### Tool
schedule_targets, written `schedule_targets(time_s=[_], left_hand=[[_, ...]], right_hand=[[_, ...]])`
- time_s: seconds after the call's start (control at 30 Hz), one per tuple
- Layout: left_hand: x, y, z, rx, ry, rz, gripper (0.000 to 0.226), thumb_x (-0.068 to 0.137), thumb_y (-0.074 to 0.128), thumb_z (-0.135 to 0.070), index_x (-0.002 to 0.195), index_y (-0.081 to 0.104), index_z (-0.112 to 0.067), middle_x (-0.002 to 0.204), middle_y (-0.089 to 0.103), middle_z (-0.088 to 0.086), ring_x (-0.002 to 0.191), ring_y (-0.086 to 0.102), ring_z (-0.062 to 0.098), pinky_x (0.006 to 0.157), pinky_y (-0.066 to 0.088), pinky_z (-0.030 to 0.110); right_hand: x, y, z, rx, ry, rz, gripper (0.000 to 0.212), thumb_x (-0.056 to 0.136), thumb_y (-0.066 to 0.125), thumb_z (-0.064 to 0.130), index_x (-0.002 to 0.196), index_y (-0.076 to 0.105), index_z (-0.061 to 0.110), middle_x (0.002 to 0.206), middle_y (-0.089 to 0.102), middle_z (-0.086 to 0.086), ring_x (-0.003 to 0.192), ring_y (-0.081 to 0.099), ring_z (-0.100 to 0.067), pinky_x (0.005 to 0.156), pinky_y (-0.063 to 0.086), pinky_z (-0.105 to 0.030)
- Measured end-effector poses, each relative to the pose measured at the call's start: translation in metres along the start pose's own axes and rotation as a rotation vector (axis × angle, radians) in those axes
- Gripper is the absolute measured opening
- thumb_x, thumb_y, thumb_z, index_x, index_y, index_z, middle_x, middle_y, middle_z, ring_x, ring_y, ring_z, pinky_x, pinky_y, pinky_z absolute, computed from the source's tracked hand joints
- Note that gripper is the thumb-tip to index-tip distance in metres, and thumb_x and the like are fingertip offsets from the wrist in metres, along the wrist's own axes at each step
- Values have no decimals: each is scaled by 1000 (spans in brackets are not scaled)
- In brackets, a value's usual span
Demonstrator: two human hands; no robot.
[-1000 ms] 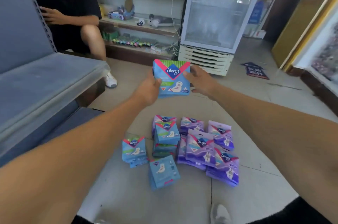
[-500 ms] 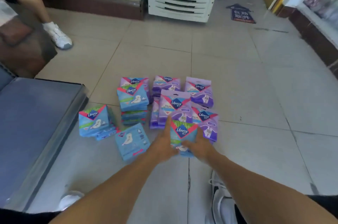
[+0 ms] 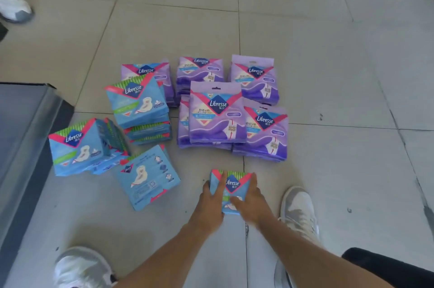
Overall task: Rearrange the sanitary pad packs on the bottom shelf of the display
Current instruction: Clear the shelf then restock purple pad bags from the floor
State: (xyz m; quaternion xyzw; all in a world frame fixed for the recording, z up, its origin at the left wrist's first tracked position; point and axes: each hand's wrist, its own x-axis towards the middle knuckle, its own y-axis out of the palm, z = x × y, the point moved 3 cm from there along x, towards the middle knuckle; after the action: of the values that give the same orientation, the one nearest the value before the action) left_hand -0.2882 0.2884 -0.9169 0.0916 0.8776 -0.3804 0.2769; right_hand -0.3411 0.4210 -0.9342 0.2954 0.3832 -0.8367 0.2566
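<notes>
I have both hands on one blue pack [image 3: 231, 190], low over the floor [image 3: 328, 64] in front of my shoes. My left hand [image 3: 210, 203] clasps its left edge, with one finger lying across the printed face; my right hand [image 3: 249, 205] clasps the right edge with the fingers wrapped over the front. I cannot tell whether the pack is touching the tiles or just above them.

As I judge it, the job is at an early stage. Every pack I can see is on the floor, and none sits on the grey shelf [image 3: 25, 128] at my left, whose visible part is bare.

Just beyond my hands lie the purple packs [image 3: 217, 116], flat pouches in overlapping low piles, some with a punched hang tab on top. To their left is a short, slightly skewed stack of blue packs [image 3: 139, 109]. Nearer the shelf, another blue pack [image 3: 77, 146] stands propped on more of its kind, and one blue pack [image 3: 148, 177] lies flat with its back side up.

The packs look like soft, glossy plastic film, squarish and pillowy, likely to give under a squeeze. The floor is pale glazed tile with dark grout; the shelf looks like painted metal with a rolled front lip.
</notes>
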Motion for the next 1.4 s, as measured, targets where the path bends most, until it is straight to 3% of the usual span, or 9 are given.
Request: schedule_targets(time_s=[0.1, 0.17, 0.37, 0.5, 0.63, 0.83, 1.13, 1.3, 1.4], left_hand=[[-1, 6, 4, 10, -7, 3, 100, 91, 63, -19, 146, -19, -37, 157, -3, 9, 143, 21, 22, 113, 29, 28], [-2, 6, 2, -55, -58, 9, 97, 93, 58, -10, 139, -19, -48, 158, -11, 7, 146, 13, 29, 115, 28, 35], [-11, -13, -11, 79, -106, 18, 99, 93, 62, -25, 149, -19, -35, 158, -22, 16, 148, -2, 34, 114, 27, 35], [-29, -47, -26, 141, -121, 16, 98, 90, 61, -43, 152, -14, -33, 159, -14, 17, 148, 5, 35, 113, 29, 38], [-54, -100, -50, 156, -123, -56, 92, 91, 60, -40, 153, -7, -30, 159, 0, 18, 146, 12, 37, 113, 28, 43], [-92, -190, -82, 217, -50, -239, 66, 87, 54, -44, 147, 30, -25, 148, 36, 10, 134, 37, 32, 105, 41, 44], [-134, -250, -101, 403, -29, -326, 59, 90, 54, -41, 142, 36, -21, 134, 48, 10, 122, 46, 30, 96, 44, 42], [-117, -244, -100, 213, -67, -331, 53, 90, 58, -37, 137, 41, -22, 129, 53, 7, 116, 53, 26, 90, 51, 35], [-93, -235, -94, 68, -112, -321, 64, 88, 60, -36, 143, 33, -19, 127, 55, 7, 112, 56, 25, 86, 53, 35]], right_hand=[[13, 8, -14, 10, 21, -28, 104, 70, 65, 67, 148, 5, 35, 128, 55, -1, 107, 60, -20, 88, 56, -40], [6, 4, -6, -12, 38, -17, 106, 74, 65, 63, 150, -1, 33, 130, 52, -1, 108, 59, -22, 90, 54, -40], [-20, -18, 28, -222, 55, -48, 99, 88, 63, 48, 154, -7, 23, 145, 38, -9, 125, 49, -25, 99, 49, -36], [-50, -43, 51, -411, -2, -143, 87, 95, 52, 47, 154, -5, 20, 158, 16, -10, 140, 32, -30, 108, 39, -36], [-82, -78, 91, -606, -151, -194, 84, 94, 49, 53, 156, -1, 24, 161, 10, -10, 146, 20, -31, 113, 32, -38], [-133, -136, 157, -811, -297, -316, 74, 93, 46, 56, 154, 15, 26, 161, 12, -8, 147, 17, -30, 112, 33, -42], [-168, -170, 190, -663, -278, -364, 61, 96, 43, 52, 148, 30, 23, 152, 32, -10, 132, 38, -32, 105, 42, -44], [-146, -174, 184, -446, -238, -290, 60, 89, 52, 55, 138, 40, 25, 134, 54, -6, 114, 58, -25, 91, 55, -44], [-126, -178, 183, -267, -196, -245, 48, 92, 56, 48, 130, 45, 21, 128, 60, -3, 111, 63, -23, 93, 55, -42]])
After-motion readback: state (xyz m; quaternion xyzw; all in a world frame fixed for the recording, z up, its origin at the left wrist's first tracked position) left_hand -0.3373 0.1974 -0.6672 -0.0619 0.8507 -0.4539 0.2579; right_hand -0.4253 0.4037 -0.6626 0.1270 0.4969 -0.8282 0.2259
